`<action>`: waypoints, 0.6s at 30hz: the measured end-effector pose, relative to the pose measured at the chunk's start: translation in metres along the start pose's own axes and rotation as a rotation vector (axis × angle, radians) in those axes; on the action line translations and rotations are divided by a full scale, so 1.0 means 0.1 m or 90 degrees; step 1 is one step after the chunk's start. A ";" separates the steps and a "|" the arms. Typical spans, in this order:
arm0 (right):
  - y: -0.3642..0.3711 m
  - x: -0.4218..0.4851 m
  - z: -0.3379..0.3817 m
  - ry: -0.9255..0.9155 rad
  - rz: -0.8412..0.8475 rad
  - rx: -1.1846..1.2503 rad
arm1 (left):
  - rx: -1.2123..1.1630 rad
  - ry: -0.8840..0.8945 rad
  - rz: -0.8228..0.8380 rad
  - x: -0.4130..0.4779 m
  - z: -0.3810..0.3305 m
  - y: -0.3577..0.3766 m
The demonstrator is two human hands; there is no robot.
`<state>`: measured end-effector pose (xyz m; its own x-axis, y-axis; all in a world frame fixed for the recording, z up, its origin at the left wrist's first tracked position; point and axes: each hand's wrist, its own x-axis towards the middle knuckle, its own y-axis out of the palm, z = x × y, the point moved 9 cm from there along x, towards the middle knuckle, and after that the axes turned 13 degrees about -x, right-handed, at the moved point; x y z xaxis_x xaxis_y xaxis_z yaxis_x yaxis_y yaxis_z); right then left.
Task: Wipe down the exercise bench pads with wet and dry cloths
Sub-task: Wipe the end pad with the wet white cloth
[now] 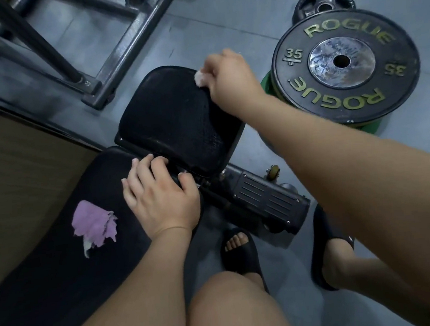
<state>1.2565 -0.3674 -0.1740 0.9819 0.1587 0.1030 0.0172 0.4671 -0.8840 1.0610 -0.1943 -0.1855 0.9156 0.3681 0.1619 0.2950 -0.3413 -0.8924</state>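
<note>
Whitish cloth [200, 78] pinched in curled fingers of right hand [229, 80], held on far right edge of seat pad [173, 119]. Left hand [159, 197] laid on back pad [61, 269], fingers spread. Purple cloth [93, 224] left lying on back pad, left of that hand.

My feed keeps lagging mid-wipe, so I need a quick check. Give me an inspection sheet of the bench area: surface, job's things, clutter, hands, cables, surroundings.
Surface: black seat pad and long pad, set end to end with a gap between them.
Job's things: pale cloth at the seat pad's far right edge; purple cloth lying loose on the long pad.
Clutter: stacked weight plates on the floor, right of the bench.
Hands: right hand grips the pale cloth; left hand rests on the long pad's end.
Cables: nothing seen.
Surroundings: rack frame beyond the bench, wooden platform at left, feet in black slides by the bench base.
</note>
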 end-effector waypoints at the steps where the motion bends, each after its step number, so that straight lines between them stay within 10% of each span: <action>1: 0.01 0.01 -0.10 0.037 0.022 0.043 | 0.000 0.001 0.001 0.00 0.00 0.00; 12: 0.43 -1.53 -0.59 0.438 -0.095 0.479 | 0.003 -0.002 0.017 0.00 -0.04 -0.02; 18: 0.28 -1.02 -0.76 0.406 -0.062 0.511 | 0.008 -0.007 0.026 0.00 -0.02 0.00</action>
<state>1.1711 -0.4368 -0.2443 0.9047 -0.2924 -0.3098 0.2007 0.9340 -0.2956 1.0620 -0.1956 -0.1848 0.9240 0.3629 0.1203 0.2533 -0.3456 -0.9035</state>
